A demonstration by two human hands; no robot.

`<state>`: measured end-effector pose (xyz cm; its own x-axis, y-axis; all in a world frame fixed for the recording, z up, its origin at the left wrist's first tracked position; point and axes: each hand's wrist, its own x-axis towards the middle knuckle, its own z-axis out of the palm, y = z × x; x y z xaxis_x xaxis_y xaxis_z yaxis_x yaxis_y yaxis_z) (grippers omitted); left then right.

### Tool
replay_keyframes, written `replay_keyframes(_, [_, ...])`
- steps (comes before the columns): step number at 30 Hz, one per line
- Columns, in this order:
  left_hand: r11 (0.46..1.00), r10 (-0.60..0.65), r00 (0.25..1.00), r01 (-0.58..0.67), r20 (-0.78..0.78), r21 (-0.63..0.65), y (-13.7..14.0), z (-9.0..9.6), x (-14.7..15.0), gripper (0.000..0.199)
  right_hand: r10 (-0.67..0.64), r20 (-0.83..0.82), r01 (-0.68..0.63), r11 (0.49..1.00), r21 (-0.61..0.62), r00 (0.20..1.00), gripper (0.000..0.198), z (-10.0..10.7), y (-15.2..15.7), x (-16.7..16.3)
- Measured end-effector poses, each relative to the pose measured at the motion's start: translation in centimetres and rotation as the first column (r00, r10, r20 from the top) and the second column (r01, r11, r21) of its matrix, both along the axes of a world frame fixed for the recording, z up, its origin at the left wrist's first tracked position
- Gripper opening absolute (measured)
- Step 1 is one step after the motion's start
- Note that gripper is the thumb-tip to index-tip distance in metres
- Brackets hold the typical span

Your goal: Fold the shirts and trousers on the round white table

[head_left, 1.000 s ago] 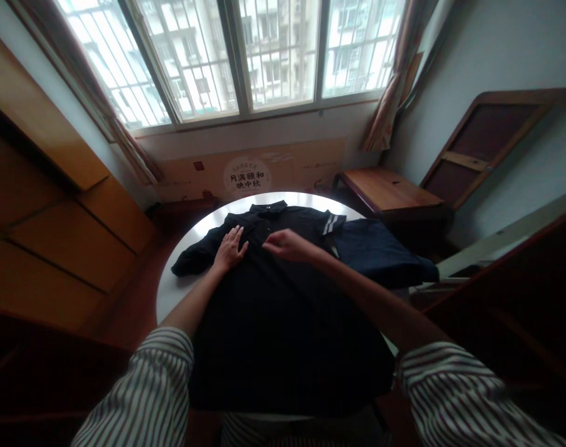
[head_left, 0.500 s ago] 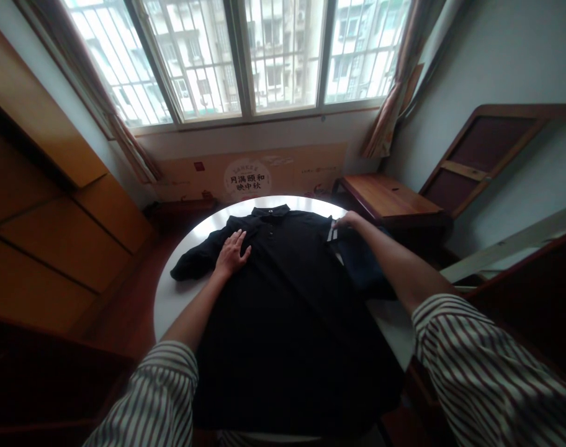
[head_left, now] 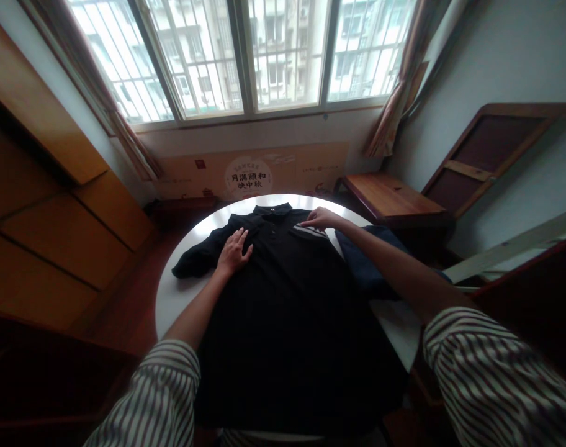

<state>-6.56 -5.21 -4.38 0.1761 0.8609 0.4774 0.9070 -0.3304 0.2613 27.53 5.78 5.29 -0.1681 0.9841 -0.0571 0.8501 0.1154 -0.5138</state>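
Note:
A black polo shirt (head_left: 292,316) lies spread on a round white table (head_left: 171,310), its collar at the far side and its hem at the near edge. My left hand (head_left: 235,251) rests flat on the shirt's left chest, fingers stretched out. With closed fingers, my right hand (head_left: 321,219) grips the edge of the right sleeve, which is folded inward over the chest and shows white stripes. The left sleeve (head_left: 194,261) lies stretched out to the side. Beneath my right forearm is a folded dark blue cloth (head_left: 367,264).
A low wooden table (head_left: 395,195) stands beyond the round table at the right. Orange-brown cabinets (head_left: 69,242) line the left side. A printed banner (head_left: 283,167) hangs under the barred window (head_left: 283,56).
My right hand has moved left, bringing the right sleeve from the shirt's side in over the chest. More of the dark blue cloth shows. My left hand has stayed nearly still.

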Motion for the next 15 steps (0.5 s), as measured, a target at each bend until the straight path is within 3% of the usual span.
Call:
replay_keyframes(3, [1.000,0.003,1.000,-0.003,0.016,0.001,0.0,-0.1,0.0,0.061,-0.114,0.017,0.113,0.993,0.021,0.993,0.028,-1.1,0.9,0.1])
replay_keyframes(10, [1.000,-0.004,1.000,0.004,0.026,0.000,0.0,-0.1,0.0,0.061,-0.345,-0.001,0.345,0.938,-0.038,0.939,0.059,-3.7,4.5,1.2])
replay_keyframes(15, [1.000,-0.012,0.999,0.012,0.033,-0.004,-0.3,0.3,0.2,0.061,-0.329,-0.033,0.328,0.944,-0.033,0.944,0.035,-4.2,6.6,0.7])
